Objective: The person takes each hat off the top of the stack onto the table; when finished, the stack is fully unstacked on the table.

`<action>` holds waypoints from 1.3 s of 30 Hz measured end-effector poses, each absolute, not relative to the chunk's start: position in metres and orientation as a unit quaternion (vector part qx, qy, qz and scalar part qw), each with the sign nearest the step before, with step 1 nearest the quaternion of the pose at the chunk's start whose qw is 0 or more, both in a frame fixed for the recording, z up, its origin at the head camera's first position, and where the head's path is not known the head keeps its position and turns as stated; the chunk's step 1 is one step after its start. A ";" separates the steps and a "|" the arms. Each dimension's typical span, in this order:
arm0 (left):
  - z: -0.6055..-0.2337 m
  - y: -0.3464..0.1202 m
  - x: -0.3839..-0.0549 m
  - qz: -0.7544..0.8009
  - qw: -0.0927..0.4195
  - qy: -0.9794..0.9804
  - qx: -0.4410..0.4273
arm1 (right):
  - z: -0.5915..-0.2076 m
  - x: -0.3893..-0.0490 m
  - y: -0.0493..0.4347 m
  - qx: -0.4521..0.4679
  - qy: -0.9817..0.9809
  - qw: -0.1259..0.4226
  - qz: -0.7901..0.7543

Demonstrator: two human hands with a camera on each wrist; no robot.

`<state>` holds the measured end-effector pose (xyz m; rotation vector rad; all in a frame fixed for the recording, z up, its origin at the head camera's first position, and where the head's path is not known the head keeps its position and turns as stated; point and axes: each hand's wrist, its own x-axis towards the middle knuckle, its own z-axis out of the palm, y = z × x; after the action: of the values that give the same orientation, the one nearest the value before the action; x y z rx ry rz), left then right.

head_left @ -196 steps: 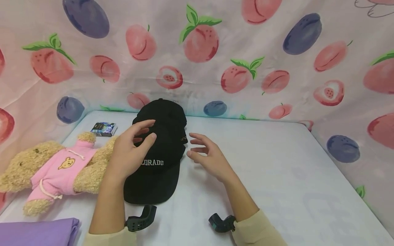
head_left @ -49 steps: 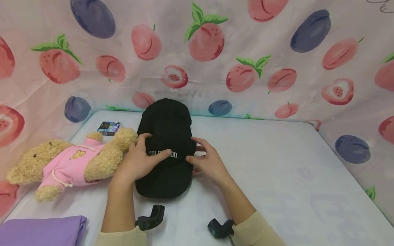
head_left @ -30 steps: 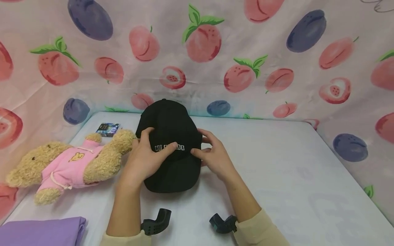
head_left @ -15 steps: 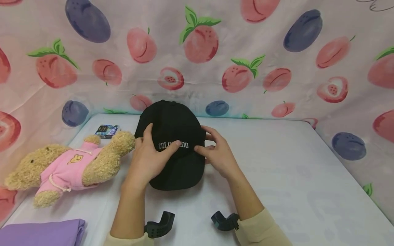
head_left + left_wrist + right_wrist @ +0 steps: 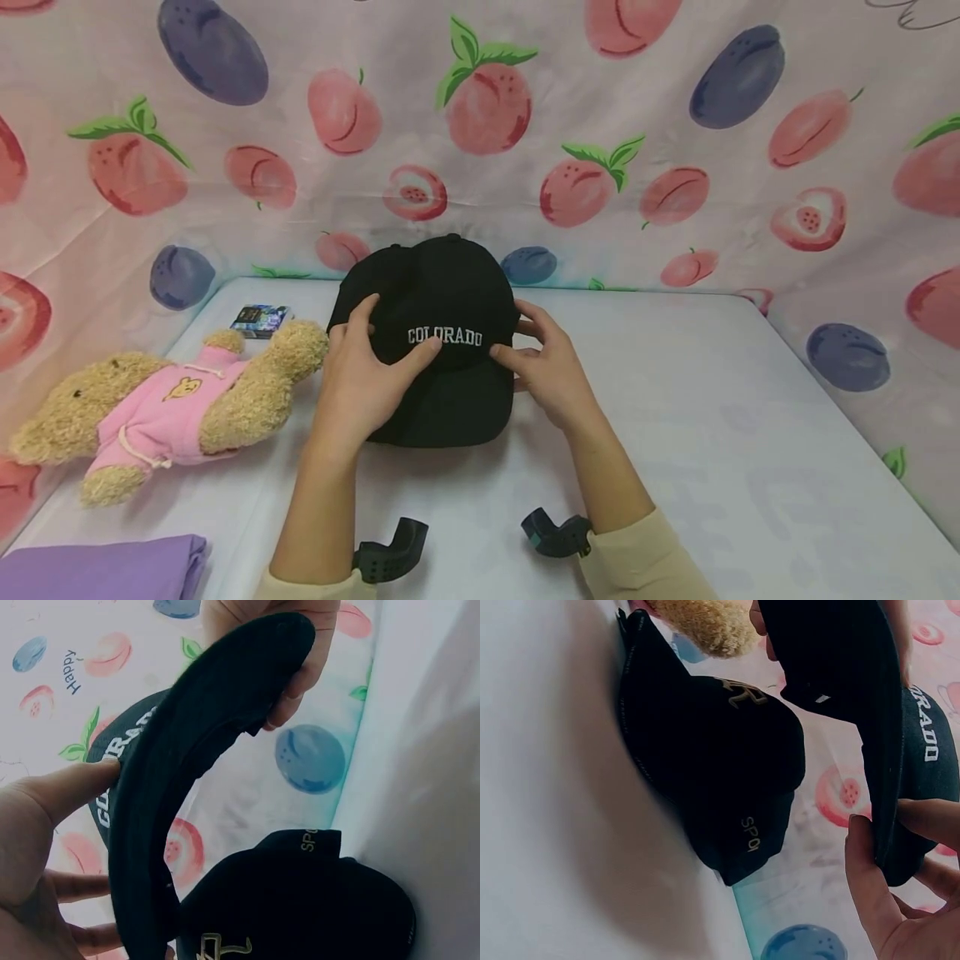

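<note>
Black COLORADO cap [image 5: 461, 296] between left hand [image 5: 362, 379] and right hand [image 5: 553, 371], each half-curled, pinching one side.

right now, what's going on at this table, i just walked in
A person is holding a black Colorado cap up above the table, the left grip on one side and the right grip on the other. A second black cap with gold marks rests on the table, mostly hidden behind the first in the head view. Off to the left lie a teddy bear in a pink top, a small box beyond it, and a folded purple cloth nearest the person.
</note>
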<state>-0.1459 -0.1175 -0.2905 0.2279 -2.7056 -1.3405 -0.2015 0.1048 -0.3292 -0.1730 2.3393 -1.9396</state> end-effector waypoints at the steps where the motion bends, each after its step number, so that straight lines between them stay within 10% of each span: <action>1: -0.291 -0.118 -0.146 -0.445 0.057 -0.890 0.074 | -0.329 -0.202 0.106 -0.057 0.767 0.048 -0.637; 39: -0.317 -0.086 -0.159 -0.495 0.088 -0.864 0.032 | -0.319 -0.209 0.150 -0.035 0.766 0.030 -0.641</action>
<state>-0.1587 -0.0859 -0.3165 0.0945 -2.5712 -1.4746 -0.2095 0.1504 -0.3195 -0.1087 2.3613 -1.9758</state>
